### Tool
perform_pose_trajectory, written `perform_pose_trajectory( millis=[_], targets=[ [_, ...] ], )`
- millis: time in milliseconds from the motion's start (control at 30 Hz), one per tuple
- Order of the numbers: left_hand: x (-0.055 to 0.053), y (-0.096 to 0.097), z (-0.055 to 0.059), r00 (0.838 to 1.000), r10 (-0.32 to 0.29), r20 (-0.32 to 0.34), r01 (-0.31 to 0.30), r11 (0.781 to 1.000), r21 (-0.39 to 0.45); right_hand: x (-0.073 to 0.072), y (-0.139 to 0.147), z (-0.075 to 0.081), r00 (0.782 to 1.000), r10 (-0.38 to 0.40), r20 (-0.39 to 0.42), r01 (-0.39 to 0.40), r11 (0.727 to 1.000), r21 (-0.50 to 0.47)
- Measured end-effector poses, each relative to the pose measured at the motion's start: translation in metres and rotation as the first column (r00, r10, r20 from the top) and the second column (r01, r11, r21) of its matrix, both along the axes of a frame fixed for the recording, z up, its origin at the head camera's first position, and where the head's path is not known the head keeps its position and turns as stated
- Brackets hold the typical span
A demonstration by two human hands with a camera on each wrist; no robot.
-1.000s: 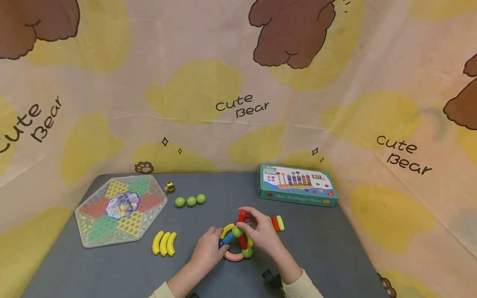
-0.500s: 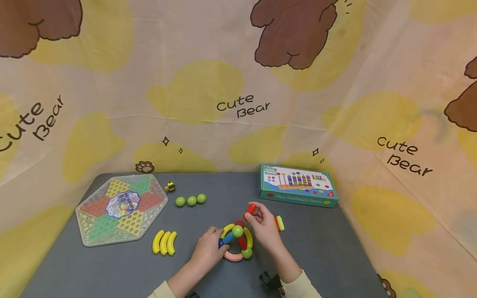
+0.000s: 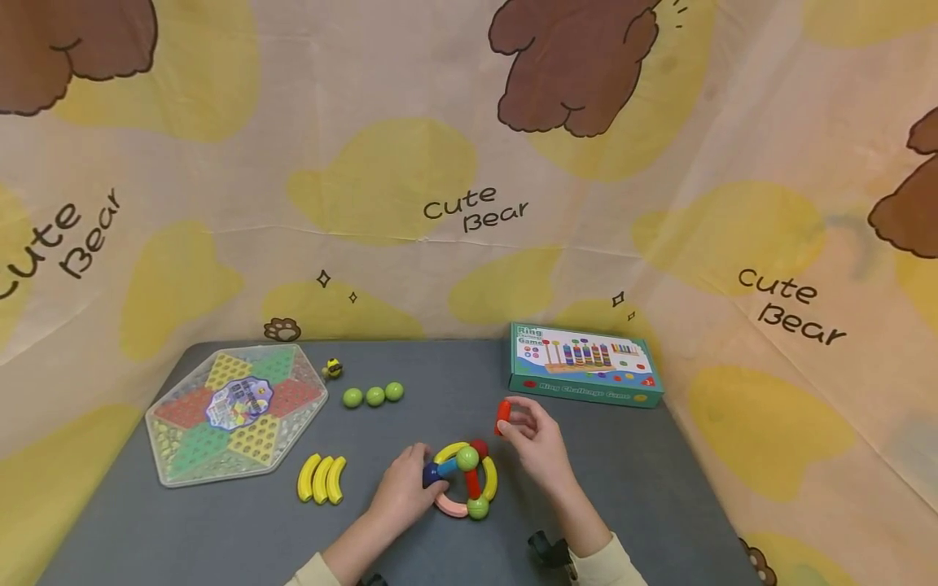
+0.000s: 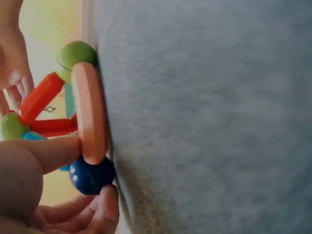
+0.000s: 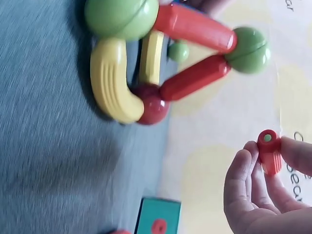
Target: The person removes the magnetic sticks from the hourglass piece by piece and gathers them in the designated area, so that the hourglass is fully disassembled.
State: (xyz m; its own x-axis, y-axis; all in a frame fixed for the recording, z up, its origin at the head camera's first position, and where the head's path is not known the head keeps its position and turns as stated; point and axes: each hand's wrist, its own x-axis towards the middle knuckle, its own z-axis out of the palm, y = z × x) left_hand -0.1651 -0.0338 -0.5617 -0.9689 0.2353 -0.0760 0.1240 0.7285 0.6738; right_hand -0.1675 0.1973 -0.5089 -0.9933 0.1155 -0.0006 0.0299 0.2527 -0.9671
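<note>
- Near the middle of the tabletop (image 3: 242,537), a built frame (image 3: 472,486) of balls and rods stands between the two hands, resting on the dark grey surface.
- At its left corner, the left hand (image 3: 403,484) has its grip closed about a dark blue ball (image 4: 91,175), fingertips against the ball and thumb beside the salmon arc (image 4: 89,112).
- Beyond the frame and to its right, the right hand (image 3: 541,446) pinches a loose red rod (image 3: 502,417) between thumb and fingertips; the rod is clear of the frame, nearly upright, and shows a pale dot on one end.
- Around the base of the frame run the salmon arc and two yellow arcs (image 3: 490,478), joined at the dark blue ball, a lower green ball (image 3: 478,509) and a dark red ball (image 5: 152,105).
- Above the base sits an upper green ball (image 3: 466,458), carried by a blue rod (image 3: 447,467) and two fixed red rods (image 5: 196,78).
- Left of the left hand lie three yellow curved pieces (image 3: 320,478), side by side.
- Farther back are three green balls (image 3: 374,396) in a row, a small bee figure (image 3: 333,369) and a hexagonal star-patterned game board (image 3: 238,415).
- At the back right lies a green Ring Challenge Game box (image 3: 584,366), before a Cute Bear cloth (image 3: 396,179).
</note>
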Motion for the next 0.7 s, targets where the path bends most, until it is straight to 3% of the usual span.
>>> perform_pose_trajectory(
  millis=[200, 367, 500, 700],
  targets=[
    [0.0, -0.001, 0.0, 0.998, -0.019, -0.052, 0.022, 0.999, 0.044, -0.001, 0.019, -0.001, 0.999, -0.048, 0.0, 0.048, 0.997, 0.059],
    [0.0, -0.002, 0.003, 0.999, -0.021, -0.034, 0.022, 0.999, 0.046, -0.002, 0.039, -0.003, 0.997, -0.081, 0.016, 0.079, 0.989, 0.121],
    [0.001, -0.001, 0.003, 0.997, -0.036, -0.062, 0.039, 0.997, 0.059, -0.003, 0.055, -0.005, 0.995, -0.09, 0.032, 0.084, 0.983, 0.162],
    [0.004, 0.0, 0.002, 0.999, -0.007, -0.049, 0.01, 0.998, 0.055, -0.008, 0.077, -0.015, 0.991, -0.101, 0.088, 0.075, 0.962, 0.262]
  ],
)
